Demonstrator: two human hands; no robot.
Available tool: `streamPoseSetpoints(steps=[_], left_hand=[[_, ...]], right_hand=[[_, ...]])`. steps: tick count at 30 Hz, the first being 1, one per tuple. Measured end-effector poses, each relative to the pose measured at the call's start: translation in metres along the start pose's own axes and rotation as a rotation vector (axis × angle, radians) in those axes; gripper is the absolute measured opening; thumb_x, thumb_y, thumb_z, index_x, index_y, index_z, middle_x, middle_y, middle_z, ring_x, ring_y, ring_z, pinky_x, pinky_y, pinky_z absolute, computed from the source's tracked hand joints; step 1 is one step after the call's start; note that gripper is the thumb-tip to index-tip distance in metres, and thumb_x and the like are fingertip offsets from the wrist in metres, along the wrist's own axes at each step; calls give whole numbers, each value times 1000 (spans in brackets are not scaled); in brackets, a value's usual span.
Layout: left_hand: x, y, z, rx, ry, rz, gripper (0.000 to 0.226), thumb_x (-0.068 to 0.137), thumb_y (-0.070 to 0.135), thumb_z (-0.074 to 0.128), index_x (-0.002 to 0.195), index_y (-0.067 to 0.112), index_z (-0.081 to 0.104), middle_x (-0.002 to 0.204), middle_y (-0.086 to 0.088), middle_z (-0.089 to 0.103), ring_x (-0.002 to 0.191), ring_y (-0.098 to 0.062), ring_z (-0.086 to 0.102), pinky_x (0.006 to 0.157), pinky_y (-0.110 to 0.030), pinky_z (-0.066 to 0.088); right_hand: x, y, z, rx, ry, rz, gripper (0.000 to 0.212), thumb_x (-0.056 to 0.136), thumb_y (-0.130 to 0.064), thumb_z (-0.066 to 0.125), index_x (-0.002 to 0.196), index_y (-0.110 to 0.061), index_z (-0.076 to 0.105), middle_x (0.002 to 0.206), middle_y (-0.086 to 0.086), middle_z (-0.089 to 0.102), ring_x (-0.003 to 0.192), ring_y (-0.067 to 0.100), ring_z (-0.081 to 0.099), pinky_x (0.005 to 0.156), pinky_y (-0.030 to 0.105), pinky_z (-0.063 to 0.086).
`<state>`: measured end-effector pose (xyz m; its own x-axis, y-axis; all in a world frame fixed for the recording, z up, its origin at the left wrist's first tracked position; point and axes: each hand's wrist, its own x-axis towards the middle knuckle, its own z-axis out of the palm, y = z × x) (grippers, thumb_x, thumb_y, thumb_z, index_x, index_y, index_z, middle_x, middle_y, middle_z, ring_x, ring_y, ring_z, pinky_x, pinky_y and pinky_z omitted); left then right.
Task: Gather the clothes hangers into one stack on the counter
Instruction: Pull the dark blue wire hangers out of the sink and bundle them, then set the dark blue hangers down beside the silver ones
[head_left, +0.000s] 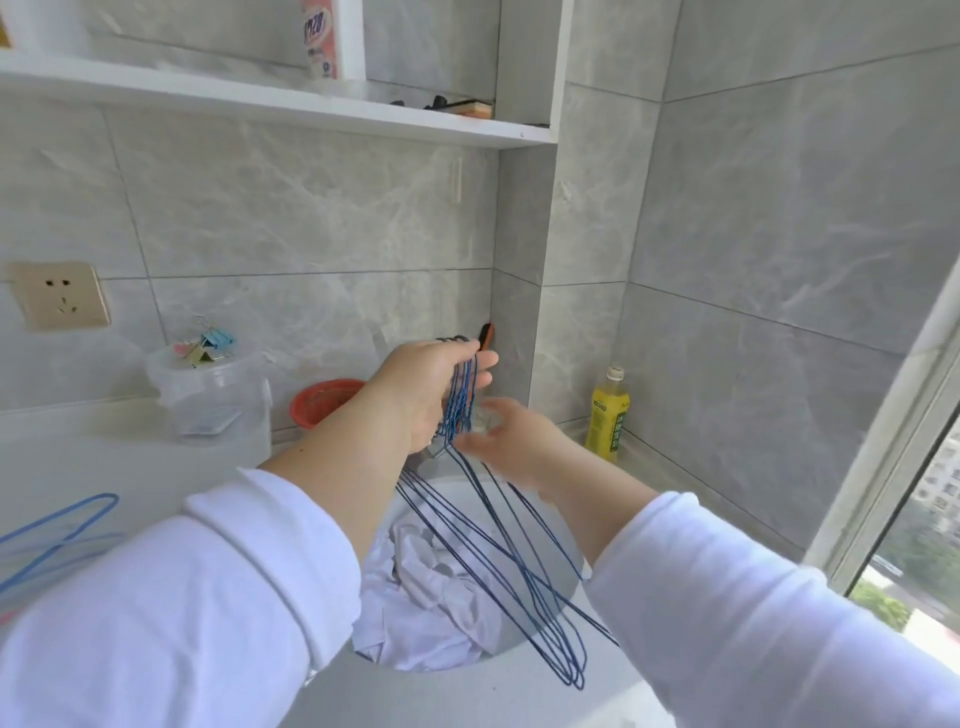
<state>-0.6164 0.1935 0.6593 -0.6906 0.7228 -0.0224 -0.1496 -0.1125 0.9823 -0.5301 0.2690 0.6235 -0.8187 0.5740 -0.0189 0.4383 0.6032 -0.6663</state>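
Fingers (475, 371) of the left hand (426, 387) pinched the dark-blue hangers (498, 545) by their necks above the basin (545, 499); the blurred right hand (506, 434) hovered open. Light-blue hangers (57, 535) lay on the counter (104, 457) at nine o'clock, unjoined.

You wear a white long-sleeved top of soft, lightly creased fabric, its left sleeve (171, 597) and right sleeve (753, 613) both pushed up into bunched folds below the elbow, leaving your forearms, your left hand (426, 387) and your right hand (511, 436) bare.
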Motion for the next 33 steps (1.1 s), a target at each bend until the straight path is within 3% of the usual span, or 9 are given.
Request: streamPoseSetpoints(steps=[2,6,8,11,16,21,27,31,33], left_hand=[[0,6,3,-15,2,20,16,94,19,49,105,10,57,94,-2,70,84,-16,63,60,-24,52],[-3,26,6,-61,-31,85,10,94,14,47,90,12,57,92,-4,68,96,-20,61,66,-31,47],[-5,38,6,-63,-27,124,12,94,13,46,86,13,56,91,-3,67,101,-21,60,64,-30,44],[-9,52,2,-34,15,170,13,94,11,45,88,13,56,89,-2,66,97,-18,60,64,-27,40],[-22,64,-31,-28,142,249,19,93,3,42,109,7,52,89,-4,65,91,-17,62,72,-23,44],[-44,71,-95,188,359,267,21,90,1,49,105,11,60,91,-2,68,98,-21,63,93,-29,45],[-92,58,-181,308,746,143,23,92,3,45,87,18,62,86,0,67,79,-13,64,79,-23,50],[-118,41,-218,352,792,54,24,92,6,45,82,20,61,85,0,66,78,-15,63,86,-29,48],[-135,36,-238,364,790,29,22,92,7,46,82,20,61,86,0,67,77,-14,63,84,-26,48]], right_hand=[[8,-12,-7,13,-5,-47,61,85,-42,59,140,-24,40,120,7,62,95,24,64,61,27,47],[15,-33,-11,80,-93,-79,30,88,-30,55,113,-12,55,89,8,63,76,34,71,72,39,59],[22,-43,-11,202,-129,-18,21,91,-21,50,110,-12,52,84,6,64,55,24,64,56,34,61],[35,-60,-6,188,-104,-48,20,94,-8,43,113,-8,47,92,15,67,45,19,48,34,22,37],[60,-87,26,206,-31,-281,5,91,-18,46,91,-14,49,82,13,58,62,23,48,48,27,34],[76,-124,65,242,-99,-398,27,90,-18,49,114,-13,60,91,8,59,101,34,64,90,39,51],[80,-162,103,410,-204,-401,27,91,-16,49,116,-12,61,84,6,58,67,20,52,55,24,38],[68,-188,127,451,-261,-385,27,94,-16,47,118,-13,59,70,-2,49,53,11,36,50,20,29],[56,-204,140,403,-254,-394,26,94,-17,47,116,-14,59,73,0,51,55,14,40,49,21,30]])
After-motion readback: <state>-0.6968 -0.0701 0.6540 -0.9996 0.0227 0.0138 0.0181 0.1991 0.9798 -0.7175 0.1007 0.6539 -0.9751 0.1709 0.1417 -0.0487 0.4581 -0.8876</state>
